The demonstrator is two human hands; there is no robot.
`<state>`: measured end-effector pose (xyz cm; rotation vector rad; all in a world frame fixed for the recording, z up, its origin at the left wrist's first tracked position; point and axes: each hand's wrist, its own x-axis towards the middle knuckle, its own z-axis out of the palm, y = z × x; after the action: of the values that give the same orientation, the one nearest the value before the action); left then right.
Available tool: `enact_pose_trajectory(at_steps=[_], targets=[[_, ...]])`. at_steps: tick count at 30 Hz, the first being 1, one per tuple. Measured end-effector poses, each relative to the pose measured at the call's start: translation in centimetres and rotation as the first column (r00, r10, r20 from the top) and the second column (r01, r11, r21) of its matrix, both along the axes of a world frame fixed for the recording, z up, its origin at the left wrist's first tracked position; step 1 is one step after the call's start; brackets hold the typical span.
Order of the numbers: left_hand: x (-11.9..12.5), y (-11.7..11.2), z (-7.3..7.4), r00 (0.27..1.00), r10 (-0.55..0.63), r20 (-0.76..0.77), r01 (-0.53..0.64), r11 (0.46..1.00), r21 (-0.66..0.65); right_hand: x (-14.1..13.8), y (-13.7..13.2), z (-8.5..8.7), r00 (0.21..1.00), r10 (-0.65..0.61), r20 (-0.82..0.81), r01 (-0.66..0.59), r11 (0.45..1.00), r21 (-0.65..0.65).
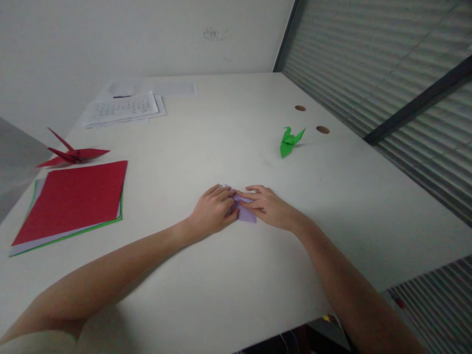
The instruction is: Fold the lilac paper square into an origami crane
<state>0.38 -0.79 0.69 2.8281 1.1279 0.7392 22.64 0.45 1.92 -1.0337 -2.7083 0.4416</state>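
A small folded piece of purple origami paper [248, 215] lies on the table between my hands, partly covered by the fingers. My left hand [213, 209] holds its left side down, with bent fingers over the top and the thumb near the lower edge. From the right, my right hand [272, 206] has its fingertips closed onto the paper's upper part, close to the left fingers. Exactly how the folds run under the fingers is hidden. Beyond my right hand stands a green paper crane [289, 141].
On the left, red square paper [75, 196] tops a stack with purple and green sheets. A red paper crane [75, 155] sits behind it. Printed papers [125, 108] lie at the back left of the white table [206, 142]. Two round holes are near the blinds [368, 59].
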Motion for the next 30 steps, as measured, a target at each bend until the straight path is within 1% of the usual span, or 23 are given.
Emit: enact_pose_trajectory(at_steps=[5,10,17,26,30], targets=[[-0.07,0.13,-0.22,0.999,-0.030,0.027,0.030,1.000,-0.003,0.10,0.33,-0.28,0.999,-0.018,-0.031,0.018,1.000,-0.011],[-0.07,0.18,-0.15,0.999,-0.027,0.029,0.027,1.000,-0.009,0.42,0.70,-0.17,0.996,0.015,-0.083,-0.016,1.000,-0.015],[0.00,0.14,0.05,1.000,-0.025,-0.004,0.025,1.000,0.006,0.45,0.60,-0.42,0.998,0.046,-0.030,-0.045,0.998,0.046],[-0.16,0.21,0.01,0.999,-0.024,-0.028,0.024,1.000,0.006,0.14,0.30,-0.11,1.000,0.018,-0.008,-0.018,0.999,0.048],[-0.26,0.23,-0.17,0.998,-0.034,-0.060,0.033,0.999,-0.010,0.00,0.06,-0.05,1.000,-0.020,0.001,0.020,0.999,0.051]])
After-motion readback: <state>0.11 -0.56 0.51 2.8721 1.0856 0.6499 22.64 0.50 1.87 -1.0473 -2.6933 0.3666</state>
